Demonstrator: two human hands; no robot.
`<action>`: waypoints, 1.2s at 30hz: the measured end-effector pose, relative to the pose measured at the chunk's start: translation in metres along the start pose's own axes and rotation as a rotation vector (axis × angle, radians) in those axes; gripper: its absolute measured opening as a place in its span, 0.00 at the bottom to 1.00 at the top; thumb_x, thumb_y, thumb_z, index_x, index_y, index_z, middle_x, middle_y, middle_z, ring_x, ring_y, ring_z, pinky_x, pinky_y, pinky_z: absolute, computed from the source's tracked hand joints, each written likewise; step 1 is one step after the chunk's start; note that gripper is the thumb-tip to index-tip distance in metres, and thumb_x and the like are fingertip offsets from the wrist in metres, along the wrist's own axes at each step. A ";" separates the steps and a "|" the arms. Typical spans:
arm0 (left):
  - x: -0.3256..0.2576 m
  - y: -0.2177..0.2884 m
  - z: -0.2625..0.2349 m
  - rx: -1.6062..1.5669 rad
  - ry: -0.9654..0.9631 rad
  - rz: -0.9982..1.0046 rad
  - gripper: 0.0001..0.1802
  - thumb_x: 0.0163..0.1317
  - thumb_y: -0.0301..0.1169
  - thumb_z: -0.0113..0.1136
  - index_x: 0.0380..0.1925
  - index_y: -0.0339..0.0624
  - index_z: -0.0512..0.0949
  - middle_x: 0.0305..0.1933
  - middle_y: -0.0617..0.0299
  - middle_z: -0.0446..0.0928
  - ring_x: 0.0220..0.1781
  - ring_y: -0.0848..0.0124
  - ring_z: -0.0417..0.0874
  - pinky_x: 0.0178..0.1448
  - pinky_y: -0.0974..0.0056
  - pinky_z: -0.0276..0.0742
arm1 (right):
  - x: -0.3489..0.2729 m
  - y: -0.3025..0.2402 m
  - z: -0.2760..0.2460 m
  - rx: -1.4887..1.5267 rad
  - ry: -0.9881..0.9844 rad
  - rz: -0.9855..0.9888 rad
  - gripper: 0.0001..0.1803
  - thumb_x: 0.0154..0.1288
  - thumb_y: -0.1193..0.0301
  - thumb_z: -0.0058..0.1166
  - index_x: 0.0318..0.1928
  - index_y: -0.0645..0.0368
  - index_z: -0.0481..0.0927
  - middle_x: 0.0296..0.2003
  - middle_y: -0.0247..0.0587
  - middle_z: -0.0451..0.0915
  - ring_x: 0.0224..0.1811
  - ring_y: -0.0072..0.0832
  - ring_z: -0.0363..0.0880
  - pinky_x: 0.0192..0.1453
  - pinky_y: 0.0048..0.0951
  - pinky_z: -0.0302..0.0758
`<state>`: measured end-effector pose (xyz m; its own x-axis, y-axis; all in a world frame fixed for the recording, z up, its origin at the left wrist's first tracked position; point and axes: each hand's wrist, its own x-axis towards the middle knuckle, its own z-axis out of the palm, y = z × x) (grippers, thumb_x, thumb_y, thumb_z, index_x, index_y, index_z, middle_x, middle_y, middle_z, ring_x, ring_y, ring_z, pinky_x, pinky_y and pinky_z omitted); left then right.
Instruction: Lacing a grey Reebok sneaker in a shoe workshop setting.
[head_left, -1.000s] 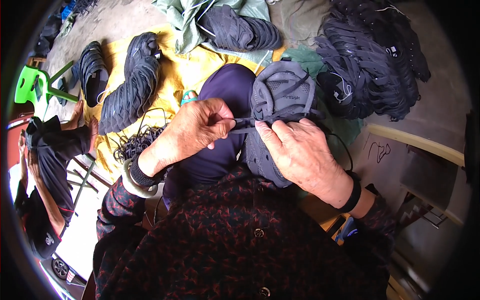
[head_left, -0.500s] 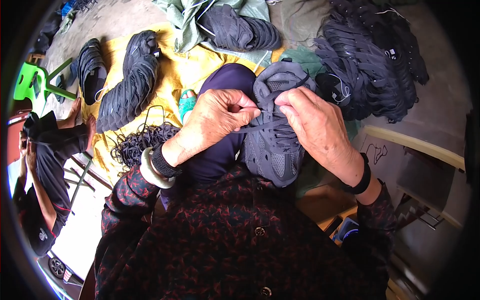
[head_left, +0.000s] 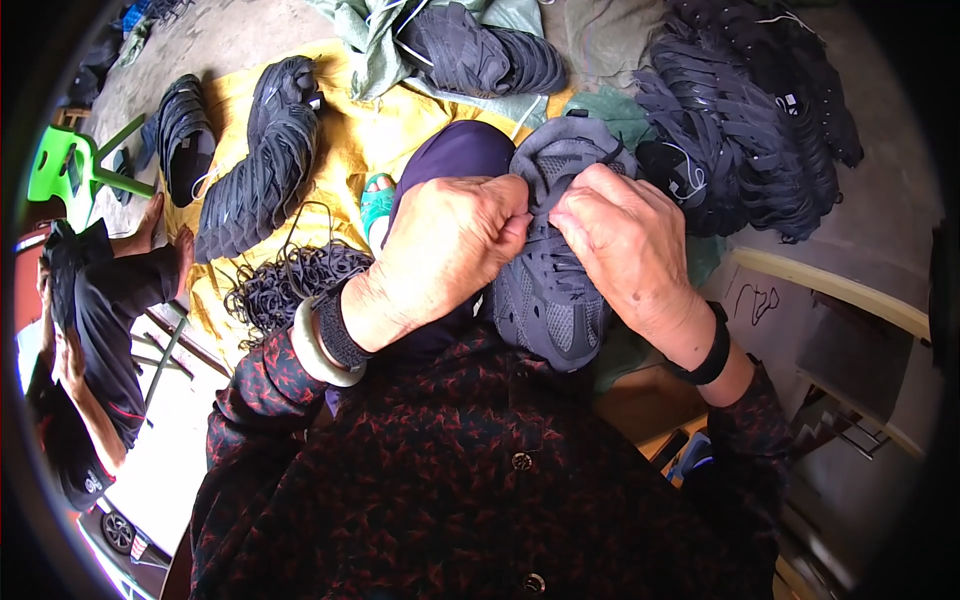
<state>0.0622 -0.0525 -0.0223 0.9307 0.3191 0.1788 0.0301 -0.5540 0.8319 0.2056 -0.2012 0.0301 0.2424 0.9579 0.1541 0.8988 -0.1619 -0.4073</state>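
A dark grey shoe upper with mesh panels lies over my lap, its toe toward me and its collar away. Its black shoelace runs through the eyelets across the tongue. My left hand is closed at the left row of eyelets, its fingertips pinching the lace and mostly hidden behind the knuckles. Opposite it, my right hand pinches the lace at the right eyelet row, thumb against the curled fingers. The two hands are close together above the tongue.
Stacked dark uppers lie on a yellow sheet, beside a tangle of black laces. A larger heap of uppers is at right. Another person sits at left near a green chair. A wooden-edged table stands right.
My left hand has rolled over into a tighter fist and moved slightly right, toward the tongue. The right hand's fingers have curled in more. The shoe upper has barely shifted.
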 end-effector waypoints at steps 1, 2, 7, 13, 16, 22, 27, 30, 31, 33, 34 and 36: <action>0.000 -0.002 0.000 -0.117 -0.038 -0.090 0.09 0.63 0.25 0.68 0.28 0.37 0.77 0.23 0.75 0.72 0.27 0.85 0.70 0.30 0.71 0.68 | 0.001 0.000 0.001 -0.050 -0.016 -0.019 0.04 0.59 0.75 0.65 0.35 0.58 0.83 0.34 0.38 0.80 0.35 0.39 0.83 0.40 0.37 0.78; 0.000 -0.005 0.001 -0.235 -0.077 -0.179 0.10 0.64 0.25 0.68 0.27 0.37 0.76 0.22 0.76 0.71 0.27 0.85 0.70 0.29 0.71 0.67 | 0.002 0.000 0.002 -0.099 -0.032 -0.037 0.04 0.58 0.74 0.65 0.35 0.58 0.83 0.34 0.38 0.81 0.35 0.39 0.83 0.41 0.37 0.77; 0.004 -0.010 0.003 -0.585 -0.200 -0.462 0.11 0.66 0.25 0.67 0.25 0.41 0.76 0.23 0.79 0.68 0.27 0.89 0.65 0.28 0.74 0.61 | 0.002 0.003 0.003 0.033 -0.009 0.037 0.04 0.58 0.74 0.66 0.32 0.59 0.83 0.33 0.37 0.81 0.35 0.38 0.83 0.41 0.36 0.77; 0.007 -0.013 0.002 -0.694 -0.248 -0.453 0.12 0.68 0.26 0.66 0.26 0.42 0.75 0.23 0.80 0.69 0.25 0.88 0.65 0.28 0.76 0.61 | 0.003 0.002 0.002 0.169 -0.108 0.237 0.03 0.60 0.73 0.63 0.33 0.58 0.82 0.34 0.39 0.79 0.34 0.44 0.81 0.42 0.42 0.76; 0.000 -0.004 0.006 -0.370 -0.107 -0.263 0.10 0.64 0.27 0.68 0.29 0.40 0.74 0.20 0.69 0.70 0.23 0.82 0.70 0.28 0.69 0.68 | 0.002 0.003 0.005 0.114 -0.051 0.115 0.05 0.59 0.75 0.65 0.34 0.61 0.82 0.34 0.40 0.80 0.34 0.42 0.81 0.39 0.36 0.76; 0.001 0.007 0.003 -0.072 -0.086 -0.133 0.07 0.64 0.27 0.67 0.32 0.40 0.77 0.21 0.63 0.74 0.25 0.77 0.77 0.28 0.65 0.72 | 0.002 0.005 0.002 0.202 -0.082 0.150 0.05 0.59 0.76 0.65 0.34 0.62 0.82 0.33 0.41 0.80 0.32 0.41 0.81 0.38 0.37 0.76; 0.008 -0.017 0.001 -0.918 -0.323 -0.885 0.05 0.60 0.27 0.65 0.29 0.39 0.79 0.20 0.60 0.75 0.21 0.76 0.75 0.27 0.62 0.73 | 0.005 0.004 0.003 0.266 -0.094 0.210 0.04 0.59 0.78 0.64 0.35 0.63 0.82 0.32 0.40 0.79 0.29 0.35 0.79 0.36 0.33 0.75; 0.002 -0.001 0.008 -0.090 -0.030 -0.108 0.06 0.62 0.24 0.66 0.30 0.38 0.77 0.21 0.66 0.74 0.25 0.78 0.77 0.29 0.66 0.73 | 0.005 0.004 0.004 0.306 -0.100 0.274 0.04 0.59 0.79 0.64 0.35 0.64 0.82 0.32 0.40 0.79 0.29 0.32 0.78 0.36 0.30 0.74; 0.003 0.010 0.007 0.157 0.008 0.008 0.06 0.59 0.22 0.65 0.30 0.38 0.76 0.20 0.61 0.73 0.26 0.80 0.75 0.31 0.65 0.73 | 0.005 0.005 0.004 0.318 -0.104 0.308 0.04 0.59 0.80 0.64 0.35 0.64 0.82 0.32 0.40 0.79 0.29 0.31 0.78 0.35 0.30 0.74; 0.002 0.010 0.007 0.238 0.009 0.064 0.06 0.63 0.22 0.64 0.29 0.38 0.76 0.20 0.67 0.73 0.25 0.82 0.72 0.30 0.68 0.69 | 0.003 0.007 0.005 0.335 -0.091 0.308 0.05 0.59 0.79 0.64 0.36 0.64 0.82 0.32 0.40 0.79 0.29 0.31 0.78 0.35 0.30 0.74; 0.001 0.001 0.007 -0.050 -0.069 -0.116 0.07 0.65 0.24 0.64 0.28 0.40 0.76 0.21 0.71 0.72 0.24 0.83 0.70 0.29 0.70 0.67 | 0.002 0.007 0.005 0.353 -0.085 0.300 0.05 0.59 0.77 0.65 0.36 0.63 0.83 0.32 0.39 0.79 0.29 0.31 0.78 0.35 0.30 0.74; 0.010 -0.010 -0.006 -0.585 -0.259 -0.461 0.08 0.65 0.25 0.66 0.28 0.39 0.77 0.24 0.69 0.76 0.27 0.83 0.74 0.30 0.69 0.70 | 0.002 0.006 0.006 0.303 -0.076 0.268 0.05 0.60 0.76 0.65 0.36 0.62 0.83 0.32 0.39 0.79 0.30 0.33 0.79 0.36 0.31 0.74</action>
<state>0.0695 -0.0394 -0.0258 0.9285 0.1887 -0.3197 0.3040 0.1077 0.9466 0.2094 -0.1986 0.0227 0.4156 0.9078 -0.0556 0.6568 -0.3419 -0.6721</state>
